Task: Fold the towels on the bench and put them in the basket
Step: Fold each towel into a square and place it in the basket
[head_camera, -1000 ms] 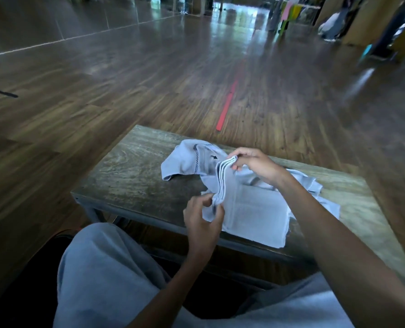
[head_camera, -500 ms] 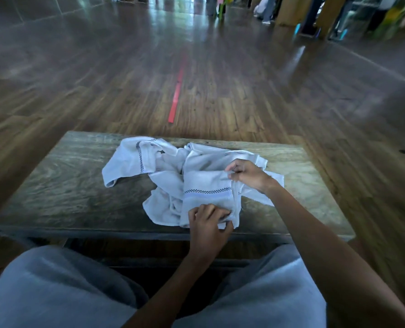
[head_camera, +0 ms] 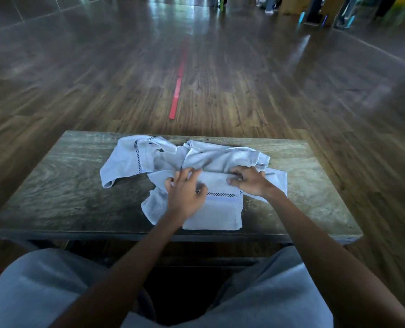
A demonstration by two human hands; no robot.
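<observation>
A white towel (head_camera: pixel 220 210) with a black checkered stripe lies folded at the near edge of the wooden bench (head_camera: pixel 62 185). My left hand (head_camera: pixel 185 194) rests on its left part, fingers stretched toward the far fold and blurred by motion. My right hand (head_camera: pixel 250 181) sits at the towel's far right corner, its curled fingers pinching the cloth. Behind them a crumpled heap of white towels (head_camera: pixel 137 159) spreads across the middle of the bench. No basket is in view.
My knees in grey trousers (head_camera: pixel 38 287) sit close to the bench's near edge. A dark wooden floor with a red tape line (head_camera: pixel 176 95) stretches beyond the bench. Blurred furniture and people's legs (head_camera: pixel 315 10) stand at the far right.
The towel, held up a second ago, now lies folded flat on the bench. My left hand has moved from its near edge onto its top. My view has swung to face the bench squarely.
</observation>
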